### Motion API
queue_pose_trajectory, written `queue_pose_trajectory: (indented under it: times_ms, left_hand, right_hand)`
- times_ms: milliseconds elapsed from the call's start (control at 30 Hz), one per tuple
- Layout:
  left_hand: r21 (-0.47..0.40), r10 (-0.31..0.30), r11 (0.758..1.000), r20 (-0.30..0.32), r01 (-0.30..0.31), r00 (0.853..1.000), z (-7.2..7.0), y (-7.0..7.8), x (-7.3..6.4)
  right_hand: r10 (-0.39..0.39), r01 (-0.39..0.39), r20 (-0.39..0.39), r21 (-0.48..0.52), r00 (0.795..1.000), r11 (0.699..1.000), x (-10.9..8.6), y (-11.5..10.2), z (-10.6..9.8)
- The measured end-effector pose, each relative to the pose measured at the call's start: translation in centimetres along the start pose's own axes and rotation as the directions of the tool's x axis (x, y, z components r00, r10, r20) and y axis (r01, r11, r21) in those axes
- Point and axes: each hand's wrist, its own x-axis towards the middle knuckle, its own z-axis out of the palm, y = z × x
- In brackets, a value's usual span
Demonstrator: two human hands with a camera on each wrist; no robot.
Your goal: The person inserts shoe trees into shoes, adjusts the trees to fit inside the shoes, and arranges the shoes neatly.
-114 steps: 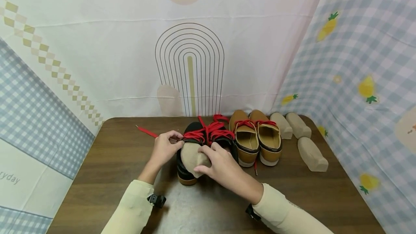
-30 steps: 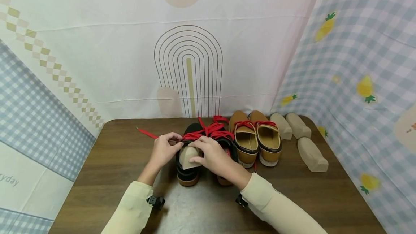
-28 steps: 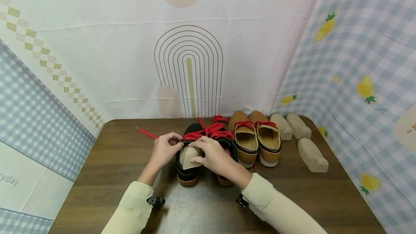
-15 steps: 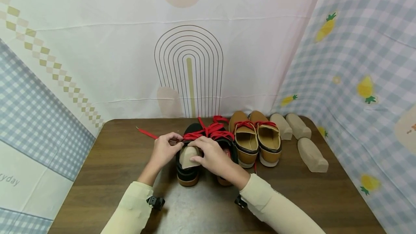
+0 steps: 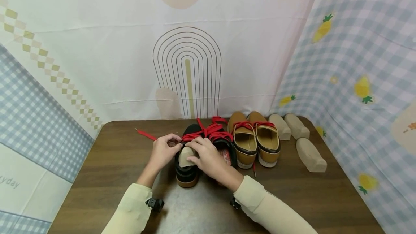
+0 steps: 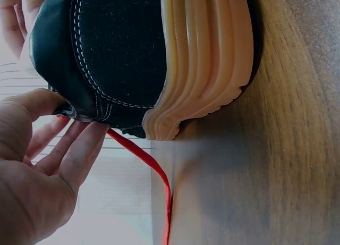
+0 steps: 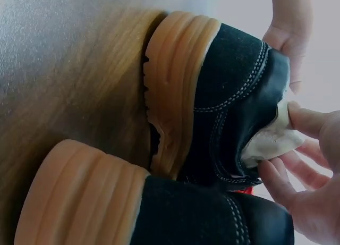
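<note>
My left hand point(image 5: 162, 152) pinches the edge of the opening, beside the laces, of the left black shoe point(image 5: 186, 177). In the left wrist view, thumb and fingers clasp that edge of the shoe point(image 6: 117, 48), and a red lace point(image 6: 159, 170) trails away below. My right hand point(image 5: 209, 158) grips a beige moulded shoe insert point(image 5: 185, 157), whose front part is hidden inside this shoe. The right wrist view shows the insert point(image 7: 271, 144) between thumb and fingers, low in the shoe's opening. Beside it stands the second black shoe point(image 7: 186, 213), partly covered by my right forearm in the head view.
Loose red laces point(image 5: 214, 133) lie across both black shoes. Right of them stand two tan shoes point(image 5: 238, 119), with red laces. Three more beige inserts point(image 5: 311, 155) lie at the right of the wooden table point(image 5: 113, 176). A patterned cloth point(image 5: 123, 57) hangs behind.
The insert has sunk deeper and further forward into the left black shoe. My right hand has moved left and forward with it, while my left hand keeps its place at the shoe's edge.
</note>
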Motion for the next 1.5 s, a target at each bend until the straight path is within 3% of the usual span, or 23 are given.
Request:
queue_pose_trajectory:
  times_ms: [367, 700, 800, 1033, 1333, 1500]
  left_hand:
    - [0.019, 0.019, 1.000, -0.019, -0.019, 1.000, 0.0, -0.4, -0.2]
    - [0.014, 0.006, 1.000, -0.016, -0.006, 1.000, -0.1, -0.7, -0.3]
    - [0.017, 0.008, 1.000, -0.013, -0.008, 1.000, -0.2, -0.7, -0.3]
    - [0.022, 0.009, 1.000, -0.002, -0.009, 1.000, -0.1, -0.7, -0.2]
    - [0.014, 0.025, 1.000, 0.001, -0.025, 1.000, 0.1, -0.4, 0.3]
    - [0.007, 0.026, 1.000, 0.002, -0.026, 1.000, 0.1, -0.3, 0.3]
  right_hand:
    - [-0.058, 0.054, -0.042, -0.085, 0.997, 0.995, -0.2, -0.4, 0.9]
    - [-0.164, 0.142, -0.080, -0.230, 0.983, 0.963, -0.3, -0.3, 2.2]
    - [-0.173, 0.152, -0.083, -0.210, 0.981, 0.966, -0.3, -0.2, 2.2]
    - [-0.111, 0.104, -0.076, -0.090, 0.991, 0.990, -0.3, 0.3, 1.0]
    - [-0.017, 0.015, -0.030, -0.061, 0.999, 0.998, -0.2, 0.3, 0.6]
    - [-0.023, 0.021, -0.026, -0.092, 0.999, 0.996, -0.3, 0.2, 1.0]
